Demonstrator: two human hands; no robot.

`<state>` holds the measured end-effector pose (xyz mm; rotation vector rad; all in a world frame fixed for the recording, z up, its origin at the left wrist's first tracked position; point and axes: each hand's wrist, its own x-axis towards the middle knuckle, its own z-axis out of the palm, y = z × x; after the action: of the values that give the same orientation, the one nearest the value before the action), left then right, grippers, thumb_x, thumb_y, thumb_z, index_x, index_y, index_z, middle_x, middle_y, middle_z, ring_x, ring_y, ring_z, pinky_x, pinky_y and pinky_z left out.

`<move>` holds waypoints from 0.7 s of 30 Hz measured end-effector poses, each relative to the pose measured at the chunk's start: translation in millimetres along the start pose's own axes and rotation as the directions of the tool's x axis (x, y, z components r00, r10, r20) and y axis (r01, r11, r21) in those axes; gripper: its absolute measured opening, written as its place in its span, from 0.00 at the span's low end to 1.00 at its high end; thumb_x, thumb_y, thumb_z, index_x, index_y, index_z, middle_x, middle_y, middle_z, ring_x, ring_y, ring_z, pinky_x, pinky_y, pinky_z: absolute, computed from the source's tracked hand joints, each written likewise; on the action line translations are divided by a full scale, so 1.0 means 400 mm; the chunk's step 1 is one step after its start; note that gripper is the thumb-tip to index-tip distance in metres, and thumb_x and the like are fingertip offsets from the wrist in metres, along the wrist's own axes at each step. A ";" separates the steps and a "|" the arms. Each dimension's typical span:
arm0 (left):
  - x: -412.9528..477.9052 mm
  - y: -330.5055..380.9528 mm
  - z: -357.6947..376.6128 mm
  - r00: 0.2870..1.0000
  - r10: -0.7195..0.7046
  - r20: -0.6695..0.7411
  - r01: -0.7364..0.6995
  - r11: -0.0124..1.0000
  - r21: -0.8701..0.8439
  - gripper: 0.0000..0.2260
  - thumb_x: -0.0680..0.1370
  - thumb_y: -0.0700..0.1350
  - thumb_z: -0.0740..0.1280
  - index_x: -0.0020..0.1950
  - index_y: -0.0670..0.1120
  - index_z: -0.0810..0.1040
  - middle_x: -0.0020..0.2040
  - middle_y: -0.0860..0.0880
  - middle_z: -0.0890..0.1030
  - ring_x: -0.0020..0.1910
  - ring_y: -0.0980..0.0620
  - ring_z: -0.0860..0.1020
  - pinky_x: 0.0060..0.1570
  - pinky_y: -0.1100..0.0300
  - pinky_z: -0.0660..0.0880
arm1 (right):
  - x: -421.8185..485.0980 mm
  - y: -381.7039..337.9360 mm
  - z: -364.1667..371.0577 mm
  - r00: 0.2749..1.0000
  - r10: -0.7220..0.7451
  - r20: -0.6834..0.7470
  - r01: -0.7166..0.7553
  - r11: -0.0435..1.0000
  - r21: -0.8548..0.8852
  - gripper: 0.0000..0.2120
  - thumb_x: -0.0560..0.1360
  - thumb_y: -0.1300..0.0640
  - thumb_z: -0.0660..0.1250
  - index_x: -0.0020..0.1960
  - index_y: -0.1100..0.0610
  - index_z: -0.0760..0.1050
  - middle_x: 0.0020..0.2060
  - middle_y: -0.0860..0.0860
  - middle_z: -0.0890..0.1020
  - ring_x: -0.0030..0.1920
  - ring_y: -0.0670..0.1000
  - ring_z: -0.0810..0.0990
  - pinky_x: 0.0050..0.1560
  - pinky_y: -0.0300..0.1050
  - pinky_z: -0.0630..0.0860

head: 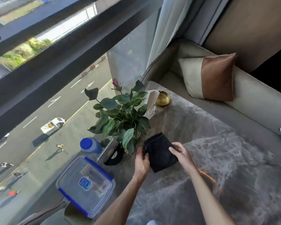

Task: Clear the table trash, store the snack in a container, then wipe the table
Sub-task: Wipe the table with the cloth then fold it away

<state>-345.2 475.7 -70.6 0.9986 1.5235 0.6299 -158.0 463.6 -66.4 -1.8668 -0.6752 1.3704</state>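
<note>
Head view: both hands' grip pinches dark cloth [160, 151]

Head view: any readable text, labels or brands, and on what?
None can be read.
Blue sticker on the container lid: has print, too blurred.
Packaging inside the container: coloured, no legible words.
Blue-capped bottle: no readable label.
Black cloth held in both hands: no text.

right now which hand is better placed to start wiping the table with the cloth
Right, probably. The right hand lies on top of the dark cloth, facing the bare stretch of table. The left hand only pinches the cloth's near edge, next to the plant.
</note>
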 end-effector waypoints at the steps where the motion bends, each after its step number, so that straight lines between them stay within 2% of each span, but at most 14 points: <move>1: 0.009 0.001 0.011 1.000 0.001 -0.024 -0.002 0.999 -0.035 0.13 0.78 0.33 0.60 0.62 0.39 0.73 0.58 0.43 0.79 0.60 0.45 0.77 0.64 0.47 0.73 | 0.023 -0.011 -0.004 1.000 -0.024 -0.011 0.024 1.000 -0.017 0.07 0.75 0.64 0.69 0.52 0.56 0.77 0.47 0.51 0.81 0.49 0.47 0.77 0.49 0.33 0.73; 4: 0.032 -0.002 0.037 0.991 -0.074 -0.110 0.055 0.986 -0.160 0.13 0.81 0.37 0.60 0.65 0.41 0.72 0.62 0.45 0.79 0.63 0.46 0.76 0.67 0.48 0.71 | 0.081 -0.029 -0.003 0.998 -0.062 -0.022 0.060 0.995 -0.081 0.07 0.75 0.64 0.69 0.52 0.55 0.77 0.48 0.52 0.81 0.51 0.47 0.77 0.52 0.35 0.72; 7: 0.041 -0.031 0.048 0.936 -0.334 -0.108 0.291 0.911 -0.293 0.17 0.81 0.41 0.61 0.69 0.39 0.68 0.67 0.41 0.76 0.67 0.42 0.75 0.69 0.43 0.70 | 0.127 -0.012 0.020 0.999 0.007 0.037 0.002 0.972 -0.233 0.11 0.77 0.62 0.67 0.59 0.61 0.76 0.52 0.56 0.80 0.54 0.51 0.77 0.55 0.39 0.72; 9: 0.042 -0.059 0.056 0.897 -0.424 -0.125 0.390 0.892 -0.228 0.18 0.80 0.43 0.64 0.69 0.40 0.69 0.65 0.41 0.78 0.65 0.41 0.76 0.68 0.45 0.71 | 0.150 0.004 0.033 0.998 0.062 -0.033 -0.069 0.948 -0.311 0.15 0.77 0.60 0.67 0.63 0.62 0.75 0.54 0.59 0.80 0.54 0.54 0.78 0.56 0.44 0.72; 12: 0.053 -0.068 0.073 0.873 -0.465 -0.149 0.438 0.880 -0.184 0.20 0.78 0.46 0.68 0.66 0.40 0.71 0.61 0.42 0.80 0.62 0.43 0.78 0.66 0.49 0.73 | 0.176 0.015 0.037 0.986 0.017 -0.167 -0.081 0.920 -0.384 0.15 0.76 0.59 0.68 0.62 0.61 0.76 0.54 0.59 0.81 0.55 0.57 0.79 0.58 0.48 0.73; 15: 0.077 -0.068 0.084 0.840 -0.520 -0.153 0.499 0.852 -0.156 0.17 0.77 0.47 0.69 0.60 0.38 0.75 0.56 0.41 0.82 0.56 0.42 0.81 0.61 0.48 0.77 | 0.182 0.033 0.034 0.973 0.055 -0.223 -0.150 0.888 -0.435 0.11 0.75 0.59 0.69 0.57 0.60 0.79 0.52 0.57 0.82 0.53 0.57 0.80 0.53 0.44 0.72; 18: 0.103 -0.080 0.081 0.834 -0.540 -0.110 0.530 0.841 -0.107 0.12 0.77 0.44 0.69 0.52 0.34 0.78 0.50 0.35 0.83 0.49 0.38 0.83 0.54 0.43 0.80 | 0.186 0.041 0.041 0.974 0.094 -0.208 -0.175 0.891 -0.420 0.07 0.74 0.63 0.69 0.52 0.60 0.80 0.49 0.58 0.83 0.51 0.57 0.82 0.48 0.40 0.70; 19: 0.108 -0.082 0.078 0.833 -0.546 -0.092 0.536 0.836 -0.116 0.09 0.76 0.42 0.68 0.48 0.35 0.78 0.47 0.35 0.83 0.43 0.39 0.83 0.49 0.43 0.81 | 0.188 0.039 0.046 0.978 0.090 -0.189 -0.163 0.894 -0.417 0.06 0.74 0.64 0.69 0.50 0.60 0.80 0.48 0.58 0.84 0.50 0.57 0.82 0.47 0.39 0.70; 21: 0.106 -0.077 0.069 0.812 -0.581 -0.060 0.568 0.809 -0.152 0.05 0.77 0.39 0.68 0.44 0.38 0.76 0.38 0.38 0.80 0.30 0.45 0.78 0.34 0.52 0.80 | 0.189 0.033 0.053 0.985 0.064 -0.162 -0.127 0.899 -0.420 0.05 0.75 0.65 0.68 0.47 0.58 0.80 0.47 0.56 0.83 0.46 0.53 0.80 0.46 0.39 0.69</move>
<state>-325.4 493.2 -124.0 0.3632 1.7446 0.3351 -155.6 517.9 -124.7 -2.3506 -0.8738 1.1961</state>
